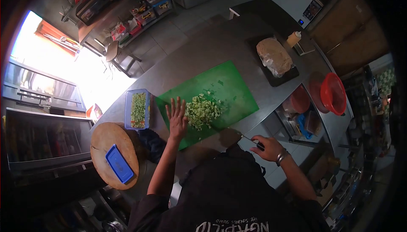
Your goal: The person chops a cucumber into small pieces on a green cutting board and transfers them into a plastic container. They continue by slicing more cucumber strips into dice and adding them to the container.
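Observation:
On the green cutting board (237, 88) lies a pile of finely chopped pale green vegetable (203, 111), with small bits scattered around it. My left hand (177, 121) is open, fingers spread, over the board at the pile's left edge; nothing shows in its grasp. Off the board's near edge, my right hand (271, 148) is wrapped round the black handle of a knife (248, 138). Its blade points left toward the pile and is partly lost in shadow. Left of the board stands a clear plastic container (148, 109) filled with similar green pieces and some orange bits.
A blue lid (119, 164) rests on a round wooden board (101, 147) at the left. Farther back on the steel table (212, 45) are a plastic-wrapped brown block (273, 54) on a dark board and a squeeze bottle (293, 39). A red basin (333, 94) stands at the right.

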Demonstrator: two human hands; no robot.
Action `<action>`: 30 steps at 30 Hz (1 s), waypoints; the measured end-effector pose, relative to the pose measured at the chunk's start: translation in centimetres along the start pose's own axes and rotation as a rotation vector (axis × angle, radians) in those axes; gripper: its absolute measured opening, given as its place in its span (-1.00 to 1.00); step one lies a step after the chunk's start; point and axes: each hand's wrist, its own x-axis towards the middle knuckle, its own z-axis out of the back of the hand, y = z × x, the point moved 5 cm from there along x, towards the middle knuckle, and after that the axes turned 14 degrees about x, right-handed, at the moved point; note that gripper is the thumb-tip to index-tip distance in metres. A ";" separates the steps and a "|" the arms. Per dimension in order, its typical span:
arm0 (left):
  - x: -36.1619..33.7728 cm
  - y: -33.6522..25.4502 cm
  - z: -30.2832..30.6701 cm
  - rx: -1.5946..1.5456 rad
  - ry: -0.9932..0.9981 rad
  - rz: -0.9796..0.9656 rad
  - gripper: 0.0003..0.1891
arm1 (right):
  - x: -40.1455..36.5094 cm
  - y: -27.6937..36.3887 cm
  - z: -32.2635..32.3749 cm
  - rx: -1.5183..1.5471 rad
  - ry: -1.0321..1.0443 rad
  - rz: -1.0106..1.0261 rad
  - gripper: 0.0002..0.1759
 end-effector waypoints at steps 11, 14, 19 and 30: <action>-1.8 3.3 7.5 -0.136 -0.309 0.253 -0.19 | 8.3 -3.7 -8.2 -0.036 0.368 0.158 -0.63; -4.4 3.4 6.2 -0.153 -0.298 0.300 -0.17 | 10.5 -3.8 -7.0 -0.073 0.218 0.205 -0.63; -6.6 0.3 3.9 -0.164 -0.170 0.310 -0.15 | 11.8 -1.0 -5.2 0.290 0.254 -0.048 -0.57; -2.1 -10.0 -1.0 0.019 0.249 -0.270 -0.20 | 14.0 -1.1 -10.6 0.794 -0.010 -0.107 -0.61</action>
